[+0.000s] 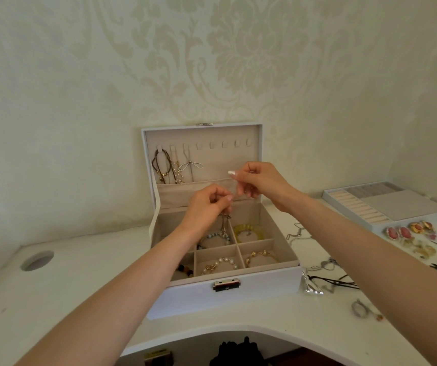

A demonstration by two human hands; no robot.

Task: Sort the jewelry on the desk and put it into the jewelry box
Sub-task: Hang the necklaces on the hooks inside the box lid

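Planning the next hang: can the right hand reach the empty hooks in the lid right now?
Probably yes. The right hand hovers just below the empty hooks in the open lid, nothing between them, though it seems to pinch the necklace.

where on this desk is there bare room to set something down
Bare desk left of the jewelry box, around the round hole, and the strip before its front. Right of it is crowded: necklaces, earrings, tray.

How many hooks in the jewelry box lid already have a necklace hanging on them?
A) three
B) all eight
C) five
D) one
A: only the three leftmost hooks of the jewelry box lid hold necklaces; the five hooks to their right are bare.
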